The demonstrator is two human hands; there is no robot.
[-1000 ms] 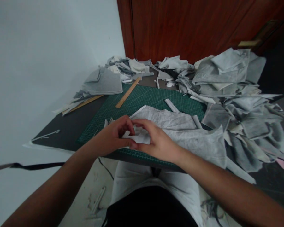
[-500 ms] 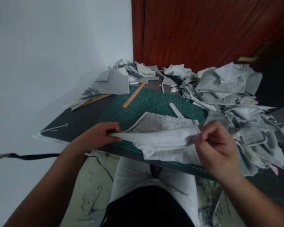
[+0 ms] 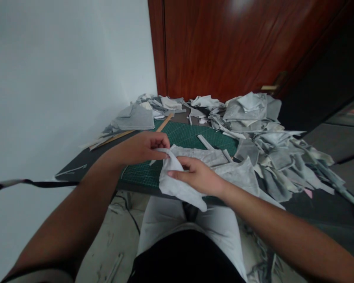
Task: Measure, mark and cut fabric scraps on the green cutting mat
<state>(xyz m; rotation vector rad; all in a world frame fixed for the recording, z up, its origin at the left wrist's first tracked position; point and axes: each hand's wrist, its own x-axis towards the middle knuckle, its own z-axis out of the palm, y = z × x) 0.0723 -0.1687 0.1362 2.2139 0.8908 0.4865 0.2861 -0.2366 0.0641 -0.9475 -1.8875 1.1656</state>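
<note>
My left hand (image 3: 150, 147) is closed, pinching the upper end of a light grey fabric piece (image 3: 179, 188) near the front of the green cutting mat (image 3: 141, 173). Close beside it, my right hand (image 3: 196, 175) grips the same fabric, thumb on top and fingers mostly behind the fold. The cloth hangs down between both hands, its lower tip past the table edge. More of the pale fabric (image 3: 238, 175) lies spread under and behind my right forearm; I cannot tell whether it is one piece with the held part.
Heaps of grey cloth scraps (image 3: 271, 145) lie at the right, with more folded cloth (image 3: 135, 117) at the back left. A wooden ruler (image 3: 165, 122) rests on the mat. Behind the table stands a reddish-brown wooden door (image 3: 224, 51); a white wall (image 3: 76, 70) borders the left.
My right hand has moved left, close to my left hand, which has shifted up and right. The fabric, earlier stretched between them, is now bunched and drooping. The view has tilted somewhat.
</note>
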